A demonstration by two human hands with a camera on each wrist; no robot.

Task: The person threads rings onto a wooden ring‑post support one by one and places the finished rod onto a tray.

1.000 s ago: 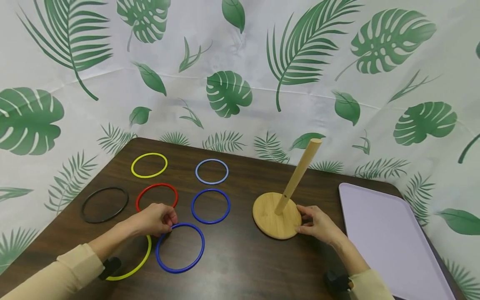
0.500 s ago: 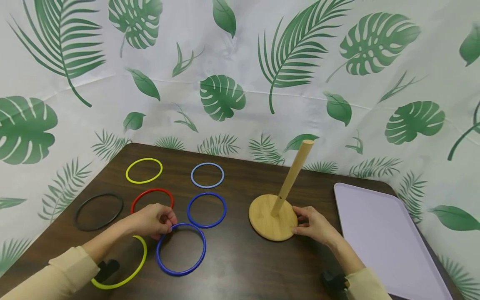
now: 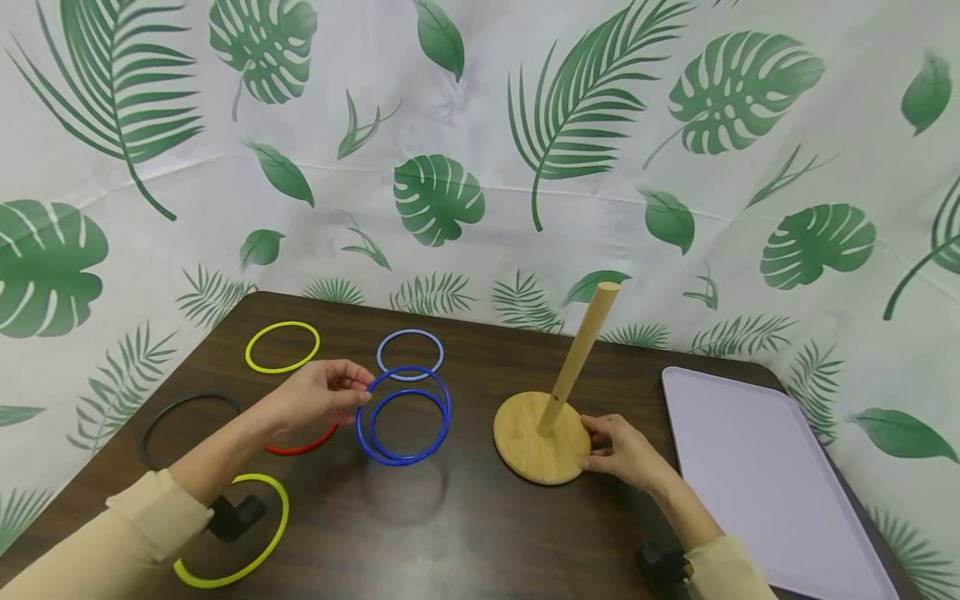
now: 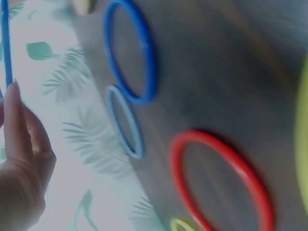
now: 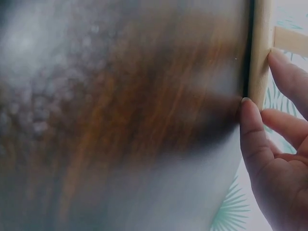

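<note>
The left hand (image 3: 318,396) pinches a blue ring (image 3: 362,433) by its left edge and holds it above the table, a shadow below it. In the head view this ring overlaps a second blue ring (image 3: 372,423) lying on the table. The left wrist view shows the held ring (image 4: 6,43) at the fingertips of the left hand (image 4: 24,159). The right hand (image 3: 628,452) grips the right edge of a round wooden base (image 3: 517,437) with an upright peg (image 3: 581,350). In the right wrist view, thumb and fingers of the right hand (image 5: 284,159) touch the base's edge (image 5: 260,62).
A light blue ring (image 3: 380,354), a yellow ring (image 3: 247,354) and a black ring (image 3: 146,437) lie on the left and back. A red ring (image 3: 300,450) is partly behind the left hand; another yellow ring (image 3: 281,525) is nearer. A lilac tray (image 3: 765,467) lies right.
The left hand has lifted the nearest blue ring off the table and carried it up and to the right in the view. The right hand still grips the base.
</note>
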